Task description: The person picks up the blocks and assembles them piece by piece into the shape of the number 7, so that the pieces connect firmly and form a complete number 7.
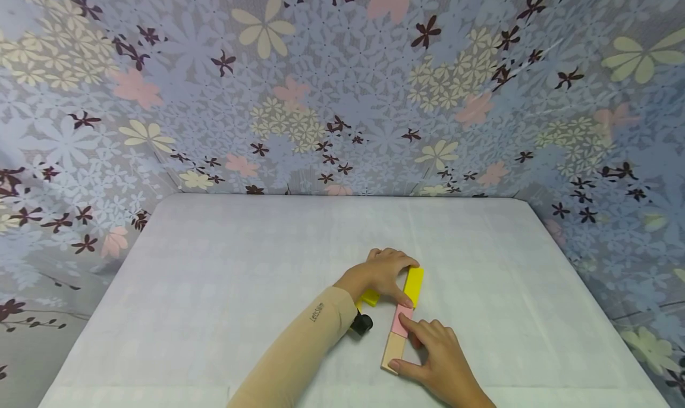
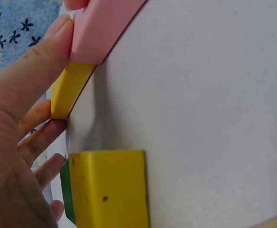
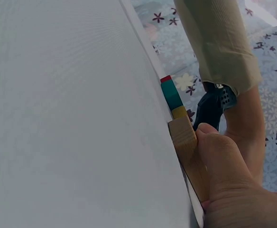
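Three blocks lie end to end in a slanting row: a yellow block (image 1: 414, 286) at the far end, a pink block (image 1: 401, 322) in the middle, a plain wooden block (image 1: 393, 351) nearest. My left hand (image 1: 382, 272) spans the yellow block, fingertips at its far end and thumb where it meets the pink one. With the thumb at the wooden block's near end and the index finger on the pink block, my right hand (image 1: 441, 360) grips the row's near part. The right wrist view shows that thumb against the wooden block (image 3: 188, 147).
Another yellow block (image 2: 110, 187) stands beneath my left wrist, a green block (image 2: 67, 190) behind it. The right wrist view shows a green block (image 3: 170, 94) and a bit of red (image 3: 165, 79). A white-covered table (image 1: 225, 265) meets flowered cloth (image 1: 342, 87) at its back edge.
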Action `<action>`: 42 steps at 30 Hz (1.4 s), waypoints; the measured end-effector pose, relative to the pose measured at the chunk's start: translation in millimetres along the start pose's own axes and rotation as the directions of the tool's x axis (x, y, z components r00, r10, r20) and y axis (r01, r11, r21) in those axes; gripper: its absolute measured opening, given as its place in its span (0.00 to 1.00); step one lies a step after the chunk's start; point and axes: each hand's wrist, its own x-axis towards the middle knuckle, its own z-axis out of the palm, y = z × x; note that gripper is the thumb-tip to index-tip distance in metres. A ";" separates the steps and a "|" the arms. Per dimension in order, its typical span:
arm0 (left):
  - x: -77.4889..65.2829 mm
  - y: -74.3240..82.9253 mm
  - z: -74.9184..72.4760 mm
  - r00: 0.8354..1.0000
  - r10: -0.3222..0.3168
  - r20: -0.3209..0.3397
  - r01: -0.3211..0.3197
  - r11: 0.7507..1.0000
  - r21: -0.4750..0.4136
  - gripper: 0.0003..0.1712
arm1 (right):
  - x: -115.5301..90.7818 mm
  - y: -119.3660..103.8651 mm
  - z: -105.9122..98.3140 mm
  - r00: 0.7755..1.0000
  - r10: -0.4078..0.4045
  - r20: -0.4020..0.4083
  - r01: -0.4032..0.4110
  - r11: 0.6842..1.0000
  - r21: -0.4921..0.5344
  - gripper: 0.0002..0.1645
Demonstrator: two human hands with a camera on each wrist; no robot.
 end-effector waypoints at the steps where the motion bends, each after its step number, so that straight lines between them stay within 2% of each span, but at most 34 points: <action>1: -0.2 0.0 0.1 1.000 -0.002 0.001 0.002 1.000 -0.004 0.53 | -0.1 -0.1 -0.1 1.000 -0.003 -0.002 0.003 1.000 0.000 0.48; 5: -1.3 -0.8 1.3 1.000 -0.005 -0.007 0.005 1.000 -0.016 0.56 | -0.4 0.2 -0.3 1.000 -0.019 -0.013 0.019 1.000 -0.003 0.48; 9: -4.6 -2.0 1.5 0.999 -0.014 -0.045 0.012 0.998 -0.055 0.57 | -0.1 0.1 -0.7 1.000 -0.019 -0.007 0.019 1.000 -0.010 0.49; 15: -16.9 -6.8 -5.1 0.994 -0.051 -0.100 0.045 0.997 -0.065 0.47 | 1.3 -2.4 -2.5 0.999 0.026 0.043 -0.024 0.999 -0.032 0.51; 20: -28.4 -15.4 -7.9 0.989 -0.066 -0.129 0.060 0.997 -0.055 0.43 | 2.5 -4.5 -3.6 0.995 0.070 0.069 -0.067 0.997 -0.049 0.51; 27: -43.1 -31.9 -5.8 0.982 -0.097 -0.163 0.081 0.992 -0.100 0.37 | 3.9 -5.1 -4.0 0.997 0.062 0.039 -0.061 0.997 -0.042 0.53; 34: -62.3 -43.1 -12.4 0.976 -0.126 -0.179 0.094 0.980 -0.177 0.34 | 14.3 0.9 -5.8 0.995 0.088 0.043 -0.085 0.994 -0.066 0.59; 42: -93.1 -61.5 -15.7 0.954 -0.196 -0.225 0.133 0.955 -0.266 0.31 | 27.7 11.8 -3.5 0.993 0.084 0.085 -0.078 0.994 -0.070 0.67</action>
